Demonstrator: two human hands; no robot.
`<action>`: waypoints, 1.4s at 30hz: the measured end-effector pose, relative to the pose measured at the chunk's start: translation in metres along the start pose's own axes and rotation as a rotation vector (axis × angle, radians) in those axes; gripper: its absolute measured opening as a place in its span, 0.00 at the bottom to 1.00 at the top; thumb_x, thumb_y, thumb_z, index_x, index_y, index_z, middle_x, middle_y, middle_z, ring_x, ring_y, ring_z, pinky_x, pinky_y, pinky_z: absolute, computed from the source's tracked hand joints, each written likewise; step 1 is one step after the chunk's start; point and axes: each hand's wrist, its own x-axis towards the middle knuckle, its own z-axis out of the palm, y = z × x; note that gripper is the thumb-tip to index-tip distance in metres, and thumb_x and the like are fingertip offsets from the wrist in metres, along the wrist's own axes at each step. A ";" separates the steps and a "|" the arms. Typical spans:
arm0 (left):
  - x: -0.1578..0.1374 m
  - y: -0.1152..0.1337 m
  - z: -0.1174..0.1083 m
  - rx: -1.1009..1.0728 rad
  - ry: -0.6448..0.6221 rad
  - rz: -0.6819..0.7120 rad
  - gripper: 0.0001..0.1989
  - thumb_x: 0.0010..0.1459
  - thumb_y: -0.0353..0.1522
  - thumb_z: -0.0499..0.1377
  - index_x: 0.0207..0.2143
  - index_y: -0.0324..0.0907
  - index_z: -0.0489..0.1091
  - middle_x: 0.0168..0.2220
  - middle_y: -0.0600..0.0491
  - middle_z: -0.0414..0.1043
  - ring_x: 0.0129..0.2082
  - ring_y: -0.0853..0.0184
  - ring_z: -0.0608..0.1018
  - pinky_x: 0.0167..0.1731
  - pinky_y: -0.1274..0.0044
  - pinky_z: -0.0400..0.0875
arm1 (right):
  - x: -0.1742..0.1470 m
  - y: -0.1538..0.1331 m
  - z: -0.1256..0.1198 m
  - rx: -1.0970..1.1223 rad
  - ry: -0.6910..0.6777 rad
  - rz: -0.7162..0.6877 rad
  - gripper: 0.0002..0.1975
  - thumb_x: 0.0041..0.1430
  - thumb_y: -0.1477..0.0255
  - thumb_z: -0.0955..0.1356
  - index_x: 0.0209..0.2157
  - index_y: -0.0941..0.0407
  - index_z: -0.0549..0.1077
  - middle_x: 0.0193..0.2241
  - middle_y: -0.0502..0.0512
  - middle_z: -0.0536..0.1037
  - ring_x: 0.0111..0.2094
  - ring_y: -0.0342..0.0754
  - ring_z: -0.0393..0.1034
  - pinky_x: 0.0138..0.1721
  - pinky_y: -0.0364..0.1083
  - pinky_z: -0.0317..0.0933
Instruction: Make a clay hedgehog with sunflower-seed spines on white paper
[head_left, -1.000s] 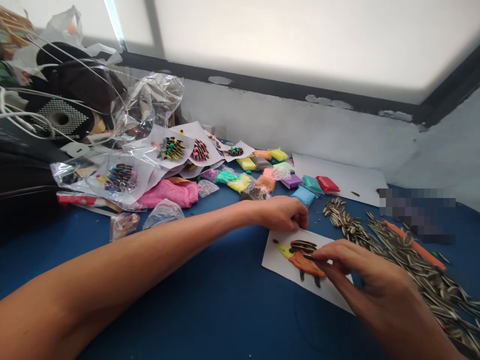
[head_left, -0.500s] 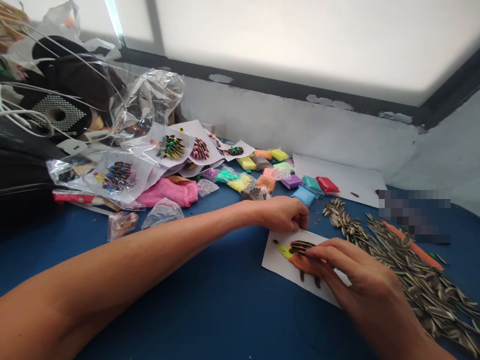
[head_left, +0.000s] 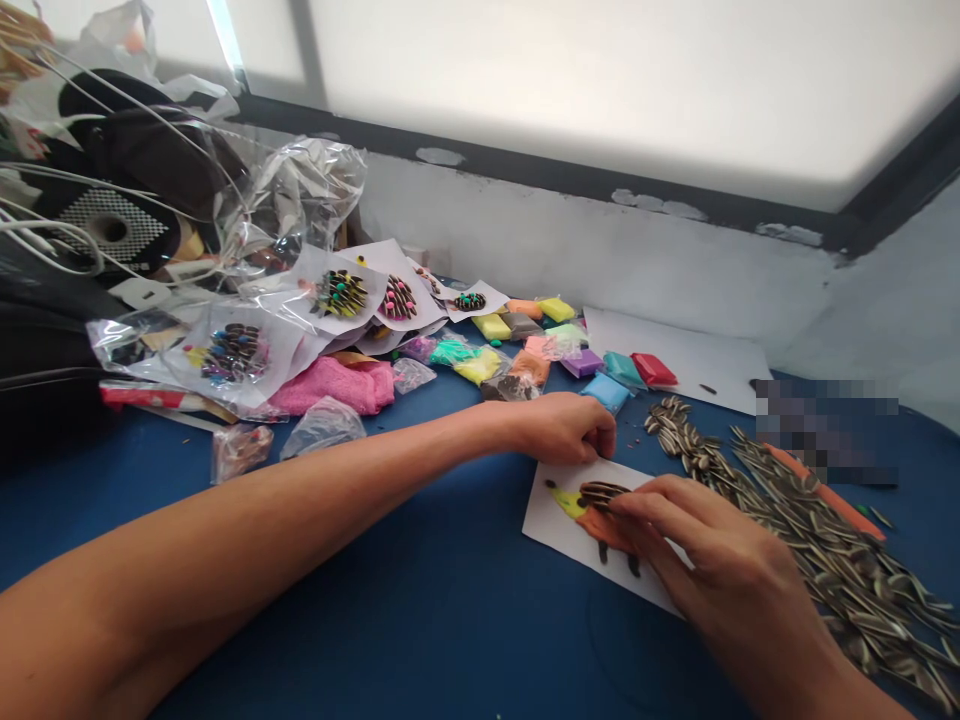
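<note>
A small white paper card (head_left: 551, 525) lies on the blue table, bearing a clay hedgehog (head_left: 600, 528) with a yellow face, an orange body and dark legs. Several striped sunflower seeds (head_left: 598, 492) stick out from its back behind the head. My right hand (head_left: 720, 550) pinches a sunflower seed at the hedgehog's back; its fingertips partly cover the seed and the body. At the card's upper edge rests my left hand (head_left: 574, 425), its fingers curled closed. Whatever those fingers may hold is hidden.
Loose sunflower seeds (head_left: 847, 560) spread over the right side around an orange stick (head_left: 825, 487). Coloured clay packets (head_left: 606, 393) sit behind my left hand. Finished seed pictures (head_left: 341, 295), a pink cloth (head_left: 337, 385) and plastic bags stand at left. A white sheet (head_left: 675, 355) lies along the wall.
Both hands keep practically the same place and grip on the card. The whole view has shifted very slightly.
</note>
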 end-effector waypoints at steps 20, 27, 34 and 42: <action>-0.003 0.006 -0.003 -0.006 -0.013 -0.032 0.13 0.55 0.21 0.56 0.42 0.36 0.73 0.40 0.50 0.74 0.36 0.70 0.73 0.34 0.81 0.65 | -0.001 0.035 -0.021 -0.205 0.126 0.176 0.11 0.64 0.68 0.62 0.34 0.54 0.74 0.30 0.52 0.80 0.28 0.46 0.75 0.27 0.44 0.62; -0.003 0.008 -0.004 -0.015 -0.044 -0.055 0.13 0.55 0.22 0.55 0.43 0.35 0.72 0.41 0.49 0.74 0.36 0.70 0.73 0.33 0.81 0.65 | -0.004 0.083 -0.020 -0.228 -0.016 0.355 0.15 0.61 0.65 0.61 0.34 0.54 0.78 0.33 0.55 0.81 0.29 0.51 0.75 0.27 0.48 0.63; -0.003 0.009 -0.005 -0.021 -0.046 -0.061 0.14 0.54 0.21 0.54 0.42 0.35 0.72 0.40 0.50 0.74 0.34 0.71 0.72 0.32 0.81 0.65 | 0.022 0.093 -0.010 -0.270 -0.183 0.278 0.14 0.60 0.67 0.64 0.37 0.54 0.80 0.35 0.56 0.80 0.33 0.50 0.75 0.31 0.47 0.64; -0.002 0.005 -0.002 -0.046 -0.033 -0.042 0.13 0.54 0.21 0.55 0.41 0.36 0.72 0.39 0.50 0.74 0.34 0.71 0.72 0.32 0.81 0.65 | 0.034 0.091 -0.002 -0.414 -0.343 0.228 0.14 0.58 0.75 0.60 0.34 0.55 0.77 0.32 0.57 0.77 0.29 0.49 0.71 0.25 0.45 0.54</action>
